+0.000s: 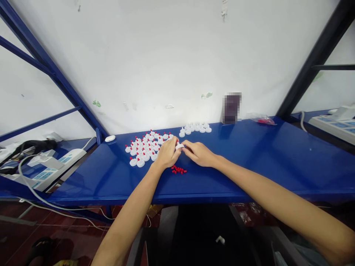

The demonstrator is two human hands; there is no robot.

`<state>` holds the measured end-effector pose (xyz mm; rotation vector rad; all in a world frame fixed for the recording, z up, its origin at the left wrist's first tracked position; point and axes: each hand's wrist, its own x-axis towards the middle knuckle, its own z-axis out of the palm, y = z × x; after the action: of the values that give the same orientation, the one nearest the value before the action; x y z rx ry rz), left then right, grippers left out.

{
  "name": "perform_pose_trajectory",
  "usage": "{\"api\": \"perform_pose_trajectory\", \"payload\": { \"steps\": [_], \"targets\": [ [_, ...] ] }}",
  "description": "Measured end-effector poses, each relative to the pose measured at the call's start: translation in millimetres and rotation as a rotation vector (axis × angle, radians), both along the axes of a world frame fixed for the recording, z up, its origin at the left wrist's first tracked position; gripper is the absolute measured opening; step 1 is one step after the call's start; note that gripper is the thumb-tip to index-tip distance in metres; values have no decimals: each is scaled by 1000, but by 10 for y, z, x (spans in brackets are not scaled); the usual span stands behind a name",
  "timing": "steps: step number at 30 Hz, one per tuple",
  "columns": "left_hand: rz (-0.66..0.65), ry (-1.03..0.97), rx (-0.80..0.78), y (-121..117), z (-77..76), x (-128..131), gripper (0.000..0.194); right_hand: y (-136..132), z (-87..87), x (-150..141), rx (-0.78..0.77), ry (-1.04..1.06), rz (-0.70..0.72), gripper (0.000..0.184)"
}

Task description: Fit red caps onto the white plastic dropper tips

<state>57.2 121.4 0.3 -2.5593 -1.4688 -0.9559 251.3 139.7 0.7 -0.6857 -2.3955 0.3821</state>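
Observation:
A white nozzle cap (179,146) with a bit of red at its top is held between my two hands over the blue table. Closed around its left side is my left hand (166,152). The fingertips of my right hand (200,153) pinch together at its right side; whether they hold the cap or a red tip is too small to tell. Many white nozzle caps with red tips (144,147) stand left of my left hand. Behind my hands sit several white caps without red tips (195,128). Small red tips (179,170) lie in a pile just below my left hand.
A blurred dark upright object (232,108) leans at the wall, with a clear plastic bag holding something red (264,120) to its right. A white oval case (110,138) lies at the back left. Power strips (59,162) and cables flank the blue table (263,147).

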Motion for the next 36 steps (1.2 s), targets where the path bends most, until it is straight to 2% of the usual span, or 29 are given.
{"api": "perform_pose_trajectory", "payload": {
  "steps": [8, 22, 36],
  "targets": [
    [-13, -21, 8, 5, -15, 1, 24, 10, -1, 9, -3, 20, -4, 20],
    [-25, -26, -30, 10, -27, -4, 18, 5, 14, 18, -24, 26, -14, 20],
    [-8, 61, 40, 65, -76, -29, 25, -21, 26, -2, -46, -54, 0, 16]
  ]
}}
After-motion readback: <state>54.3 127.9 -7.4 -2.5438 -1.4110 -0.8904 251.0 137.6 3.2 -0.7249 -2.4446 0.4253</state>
